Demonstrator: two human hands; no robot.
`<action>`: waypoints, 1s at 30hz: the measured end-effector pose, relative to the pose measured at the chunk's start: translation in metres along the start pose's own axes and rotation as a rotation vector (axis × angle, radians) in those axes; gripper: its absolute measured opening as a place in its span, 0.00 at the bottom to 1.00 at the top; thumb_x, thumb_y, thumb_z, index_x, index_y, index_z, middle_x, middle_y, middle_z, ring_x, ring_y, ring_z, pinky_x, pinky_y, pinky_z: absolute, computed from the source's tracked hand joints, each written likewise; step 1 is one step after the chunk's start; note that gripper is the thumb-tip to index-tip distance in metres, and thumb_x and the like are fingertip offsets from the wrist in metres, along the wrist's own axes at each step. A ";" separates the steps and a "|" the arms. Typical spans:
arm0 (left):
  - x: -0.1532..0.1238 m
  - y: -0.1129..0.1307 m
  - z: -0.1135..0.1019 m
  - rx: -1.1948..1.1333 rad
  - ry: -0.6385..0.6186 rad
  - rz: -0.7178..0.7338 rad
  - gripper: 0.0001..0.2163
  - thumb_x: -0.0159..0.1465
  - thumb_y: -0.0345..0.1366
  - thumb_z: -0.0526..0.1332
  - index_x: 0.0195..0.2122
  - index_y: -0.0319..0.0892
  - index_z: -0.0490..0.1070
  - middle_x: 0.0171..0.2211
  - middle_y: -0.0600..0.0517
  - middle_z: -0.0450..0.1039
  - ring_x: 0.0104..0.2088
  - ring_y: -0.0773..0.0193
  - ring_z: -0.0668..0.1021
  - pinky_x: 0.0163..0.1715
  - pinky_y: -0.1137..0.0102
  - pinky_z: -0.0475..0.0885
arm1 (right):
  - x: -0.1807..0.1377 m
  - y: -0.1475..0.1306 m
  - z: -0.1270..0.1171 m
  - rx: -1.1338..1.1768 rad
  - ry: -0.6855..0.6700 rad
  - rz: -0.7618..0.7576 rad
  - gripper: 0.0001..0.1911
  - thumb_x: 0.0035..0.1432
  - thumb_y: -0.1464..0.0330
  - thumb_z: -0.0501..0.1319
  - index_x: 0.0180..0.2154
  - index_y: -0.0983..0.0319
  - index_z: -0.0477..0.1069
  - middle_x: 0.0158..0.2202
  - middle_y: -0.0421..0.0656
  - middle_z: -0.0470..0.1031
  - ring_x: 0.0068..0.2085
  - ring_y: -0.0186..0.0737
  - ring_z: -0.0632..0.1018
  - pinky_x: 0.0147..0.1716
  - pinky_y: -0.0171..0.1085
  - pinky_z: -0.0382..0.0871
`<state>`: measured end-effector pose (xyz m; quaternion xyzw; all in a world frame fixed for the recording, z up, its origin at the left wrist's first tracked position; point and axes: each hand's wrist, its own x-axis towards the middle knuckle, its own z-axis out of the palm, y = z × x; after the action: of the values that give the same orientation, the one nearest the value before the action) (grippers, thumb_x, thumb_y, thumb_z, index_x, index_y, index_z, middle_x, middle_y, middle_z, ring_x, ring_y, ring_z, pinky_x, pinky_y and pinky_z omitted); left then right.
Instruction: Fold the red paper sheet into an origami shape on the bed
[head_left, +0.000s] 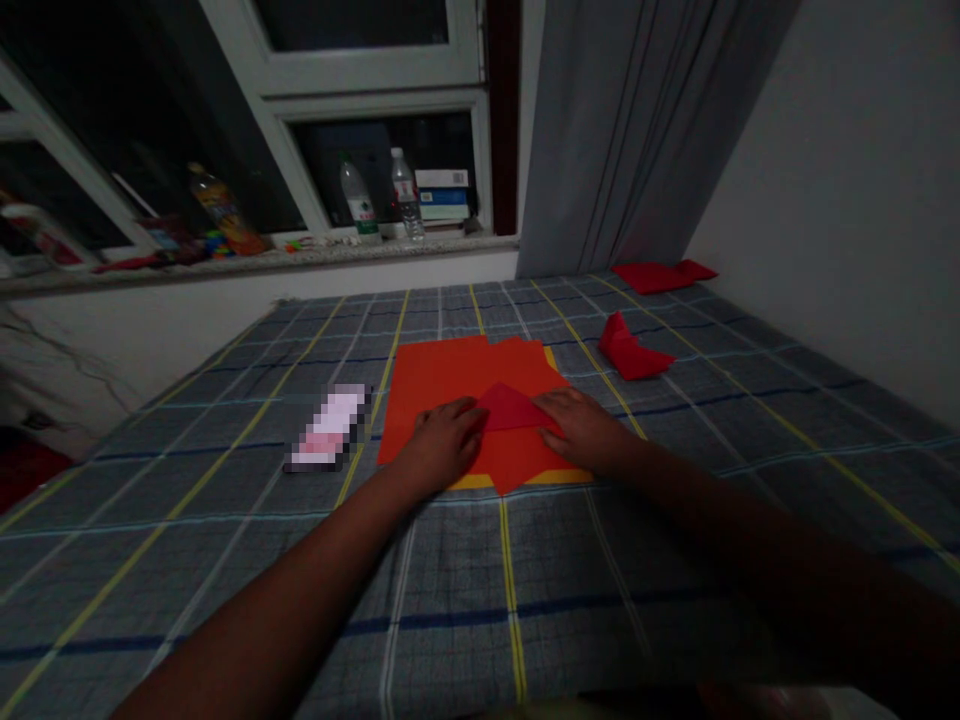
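Observation:
A pinkish-red folded paper [504,410] lies in front of me, its upper part shaped like a triangle with the peak pointing away. At its left corner, my left hand [448,440] has curled fingers closed on the edge. My right hand [579,425] grips the right corner, fingers bent over it and thumb low. The fingers hide both corners. Under the folded paper are orange sheets [435,375], spread unevenly, with a yellow sheet [555,477] showing along the near edge. An orange point of paper [506,475] juts toward me below the fold.
A phone [330,428] with a blurred screen lies left of the sheets on the plaid cloth [450,600]. To the right stands a folded red paper piece [630,350]. More red pieces [656,277] lie near the curtain [600,130]. Bottles [407,195] and boxes [444,197] line the windowsill.

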<state>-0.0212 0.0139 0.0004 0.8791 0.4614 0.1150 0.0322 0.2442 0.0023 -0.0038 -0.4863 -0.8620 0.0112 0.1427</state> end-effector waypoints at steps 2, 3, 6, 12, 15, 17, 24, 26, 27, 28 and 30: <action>0.000 0.000 0.000 -0.028 0.015 0.022 0.20 0.67 0.34 0.54 0.61 0.47 0.66 0.62 0.44 0.66 0.59 0.52 0.70 0.56 0.53 0.64 | 0.000 0.000 0.003 -0.016 -0.008 0.019 0.26 0.64 0.65 0.54 0.60 0.69 0.66 0.60 0.55 0.70 0.61 0.53 0.68 0.62 0.49 0.58; 0.001 0.000 0.000 -0.040 0.023 0.037 0.20 0.66 0.33 0.54 0.60 0.47 0.66 0.60 0.45 0.68 0.58 0.53 0.71 0.56 0.54 0.64 | 0.000 0.000 0.005 -0.022 -0.011 0.026 0.27 0.64 0.64 0.54 0.61 0.69 0.65 0.61 0.55 0.69 0.62 0.54 0.67 0.63 0.49 0.58; 0.001 -0.001 0.000 -0.069 0.039 0.067 0.21 0.64 0.32 0.56 0.59 0.47 0.66 0.59 0.46 0.69 0.57 0.54 0.72 0.56 0.55 0.64 | -0.001 0.001 0.006 -0.038 -0.023 0.031 0.29 0.64 0.64 0.54 0.63 0.69 0.62 0.63 0.55 0.67 0.65 0.55 0.63 0.64 0.50 0.56; 0.002 0.000 -0.001 -0.110 0.079 0.121 0.22 0.63 0.30 0.57 0.59 0.47 0.66 0.58 0.46 0.69 0.58 0.55 0.71 0.57 0.56 0.63 | -0.002 0.002 0.004 -0.040 -0.037 0.017 0.33 0.63 0.63 0.56 0.66 0.70 0.58 0.65 0.54 0.63 0.68 0.59 0.58 0.66 0.53 0.51; 0.002 0.002 -0.002 -0.124 0.123 0.145 0.24 0.62 0.29 0.59 0.60 0.47 0.65 0.58 0.46 0.68 0.58 0.55 0.70 0.58 0.56 0.62 | -0.001 0.001 0.003 -0.011 -0.019 0.016 0.33 0.61 0.64 0.57 0.65 0.69 0.59 0.65 0.55 0.64 0.67 0.57 0.60 0.66 0.54 0.51; 0.002 0.003 -0.003 -0.134 0.142 0.147 0.24 0.62 0.29 0.59 0.60 0.48 0.65 0.57 0.47 0.67 0.58 0.55 0.70 0.58 0.56 0.63 | 0.000 0.001 0.001 0.008 0.006 0.005 0.33 0.60 0.64 0.58 0.65 0.68 0.59 0.63 0.55 0.66 0.65 0.56 0.62 0.66 0.54 0.51; 0.003 0.000 -0.002 -0.206 0.174 0.123 0.27 0.61 0.27 0.58 0.63 0.49 0.62 0.58 0.45 0.65 0.56 0.55 0.71 0.57 0.58 0.67 | 0.002 0.003 -0.001 0.024 0.106 0.035 0.33 0.60 0.67 0.57 0.66 0.67 0.57 0.61 0.54 0.68 0.61 0.52 0.67 0.63 0.49 0.57; 0.005 -0.004 -0.001 -0.211 0.177 0.113 0.27 0.61 0.27 0.58 0.63 0.46 0.62 0.56 0.45 0.67 0.55 0.55 0.72 0.57 0.59 0.67 | 0.002 0.003 -0.001 0.028 0.119 0.055 0.32 0.61 0.67 0.58 0.65 0.65 0.59 0.60 0.53 0.69 0.60 0.52 0.68 0.61 0.49 0.59; 0.005 -0.006 0.000 -0.208 0.176 0.107 0.26 0.61 0.27 0.59 0.62 0.45 0.62 0.55 0.45 0.68 0.55 0.55 0.72 0.56 0.58 0.68 | 0.002 0.003 -0.001 0.035 0.125 0.062 0.31 0.61 0.68 0.58 0.64 0.65 0.59 0.60 0.53 0.69 0.59 0.52 0.68 0.60 0.49 0.59; 0.006 -0.008 0.001 -0.205 0.170 0.103 0.25 0.62 0.28 0.59 0.61 0.44 0.63 0.54 0.45 0.69 0.54 0.55 0.73 0.55 0.58 0.68 | 0.002 0.004 0.000 0.046 0.131 0.066 0.30 0.61 0.68 0.58 0.64 0.65 0.59 0.60 0.53 0.70 0.59 0.52 0.69 0.60 0.49 0.60; 0.007 -0.011 0.002 -0.207 0.163 0.094 0.23 0.62 0.28 0.59 0.59 0.42 0.65 0.52 0.45 0.71 0.53 0.55 0.74 0.54 0.59 0.70 | 0.002 0.004 0.000 0.076 0.139 0.066 0.29 0.61 0.69 0.58 0.63 0.65 0.60 0.60 0.54 0.70 0.60 0.51 0.69 0.59 0.49 0.60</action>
<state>-0.0260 0.0258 -0.0020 0.8794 0.4066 0.2345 0.0795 0.2471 0.0061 -0.0041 -0.5083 -0.8325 0.0148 0.2201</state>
